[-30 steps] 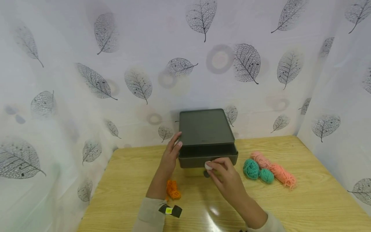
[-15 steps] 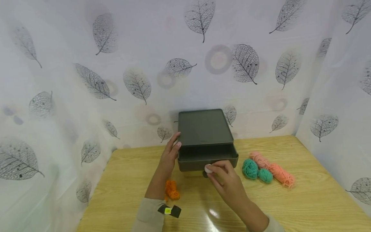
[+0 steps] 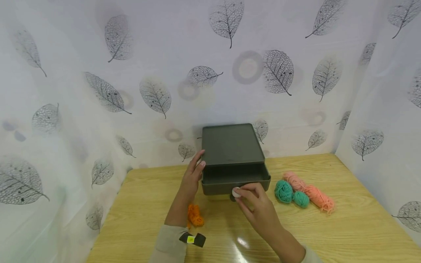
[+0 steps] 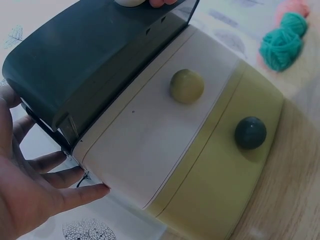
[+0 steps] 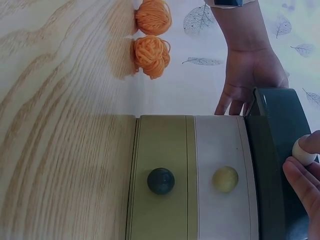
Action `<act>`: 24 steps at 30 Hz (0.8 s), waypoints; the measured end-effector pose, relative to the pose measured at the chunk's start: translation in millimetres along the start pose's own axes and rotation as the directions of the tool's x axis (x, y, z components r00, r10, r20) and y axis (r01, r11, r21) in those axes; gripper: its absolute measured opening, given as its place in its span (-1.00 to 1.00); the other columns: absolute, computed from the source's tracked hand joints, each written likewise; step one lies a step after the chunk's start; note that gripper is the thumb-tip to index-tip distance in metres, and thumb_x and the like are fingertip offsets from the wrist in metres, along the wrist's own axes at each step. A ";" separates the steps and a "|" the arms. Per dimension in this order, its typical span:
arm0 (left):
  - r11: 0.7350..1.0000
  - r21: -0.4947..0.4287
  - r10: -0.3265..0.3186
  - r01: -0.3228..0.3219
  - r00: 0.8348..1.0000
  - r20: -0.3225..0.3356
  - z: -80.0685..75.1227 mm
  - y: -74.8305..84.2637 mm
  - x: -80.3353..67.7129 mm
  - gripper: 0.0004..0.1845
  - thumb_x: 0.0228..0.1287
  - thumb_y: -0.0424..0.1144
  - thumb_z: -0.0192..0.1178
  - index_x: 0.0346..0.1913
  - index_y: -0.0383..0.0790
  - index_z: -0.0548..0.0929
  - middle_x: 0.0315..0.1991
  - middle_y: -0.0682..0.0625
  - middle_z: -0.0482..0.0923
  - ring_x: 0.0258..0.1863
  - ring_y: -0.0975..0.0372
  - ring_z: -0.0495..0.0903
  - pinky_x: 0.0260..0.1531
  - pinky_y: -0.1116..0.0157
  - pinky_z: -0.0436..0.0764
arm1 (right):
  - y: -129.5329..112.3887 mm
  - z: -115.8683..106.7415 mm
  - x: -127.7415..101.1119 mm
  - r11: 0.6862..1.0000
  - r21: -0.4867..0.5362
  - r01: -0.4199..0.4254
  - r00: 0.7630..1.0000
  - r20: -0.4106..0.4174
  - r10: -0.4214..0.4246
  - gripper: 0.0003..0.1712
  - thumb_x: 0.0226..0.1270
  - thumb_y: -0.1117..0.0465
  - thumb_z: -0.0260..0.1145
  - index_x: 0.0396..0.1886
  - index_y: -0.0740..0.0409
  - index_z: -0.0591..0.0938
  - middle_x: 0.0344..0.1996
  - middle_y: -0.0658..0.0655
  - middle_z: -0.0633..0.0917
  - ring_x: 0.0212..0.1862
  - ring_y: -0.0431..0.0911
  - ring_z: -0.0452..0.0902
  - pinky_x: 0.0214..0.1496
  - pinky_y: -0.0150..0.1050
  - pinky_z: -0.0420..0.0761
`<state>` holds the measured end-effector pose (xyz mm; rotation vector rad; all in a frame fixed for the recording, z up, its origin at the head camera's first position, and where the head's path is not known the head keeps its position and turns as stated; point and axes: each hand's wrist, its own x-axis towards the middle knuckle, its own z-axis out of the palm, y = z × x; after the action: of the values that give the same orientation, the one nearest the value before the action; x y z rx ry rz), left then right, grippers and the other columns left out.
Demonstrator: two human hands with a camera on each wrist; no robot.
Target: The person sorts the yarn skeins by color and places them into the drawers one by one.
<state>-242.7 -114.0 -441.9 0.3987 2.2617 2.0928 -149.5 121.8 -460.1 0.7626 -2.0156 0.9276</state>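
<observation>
A small three-tier drawer cabinet with a dark green top point(image 3: 232, 144) stands against the back curtain. Its top drawer point(image 3: 215, 188) is pulled partway out, and the part of its inside that shows holds nothing. My right hand point(image 3: 261, 210) pinches that drawer's white round knob point(image 3: 236, 192) between thumb and fingers. With fingers extended, my left hand point(image 3: 190, 180) rests against the cabinet's left side. Below, the left wrist view shows a closed white drawer point(image 4: 135, 145) with a yellowish knob point(image 4: 187, 86), and a closed olive-yellow drawer point(image 4: 210, 175) with a dark green knob point(image 4: 250, 133).
Orange yarn point(image 3: 196, 215) lies beside my left forearm; the right wrist view shows two orange bundles point(image 5: 153, 16). Right of the cabinet are teal yarn balls point(image 3: 284, 191) and pink-coral yarn point(image 3: 319, 197). A leaf-patterned curtain point(image 3: 177, 44) surrounds the wooden table point(image 3: 355, 226).
The top drawer has slid slightly farther out toward me, with my right hand on its knob. My left hand stays against the cabinet's side.
</observation>
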 end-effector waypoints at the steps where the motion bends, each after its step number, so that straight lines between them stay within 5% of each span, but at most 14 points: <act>1: 1.000 -0.002 -0.002 0.002 1.000 0.000 0.0 -0.1 -0.1 -0.47 0.56 0.17 -0.06 0.51 0.41 0.22 0.64 0.12 -0.05 0.57 -0.11 0.13 0.46 -0.33 0.17 | -0.2 0.0 0.1 1.000 0.000 0.000 1.000 -0.001 0.000 -0.67 0.52 0.03 0.20 0.02 0.10 0.73 -0.10 0.16 0.58 -0.13 -0.09 0.56 -0.10 -0.60 0.56; 24: 1.000 0.007 0.014 -0.014 1.000 -0.005 -0.5 -0.8 -0.7 -0.50 0.56 0.17 -0.06 0.49 0.47 0.24 0.63 0.16 -0.03 0.57 -0.07 0.14 0.46 -0.32 0.19 | -1.8 -1.7 1.2 1.000 -0.013 0.028 0.999 -0.026 -0.029 -0.64 0.55 -0.02 0.18 0.06 0.08 0.72 -0.08 0.17 0.58 -0.15 -0.14 0.57 -0.23 -0.58 0.58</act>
<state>-242.3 -114.7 -442.8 0.4115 2.2756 2.0955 -148.1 122.0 -457.7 0.7666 -1.9808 0.9034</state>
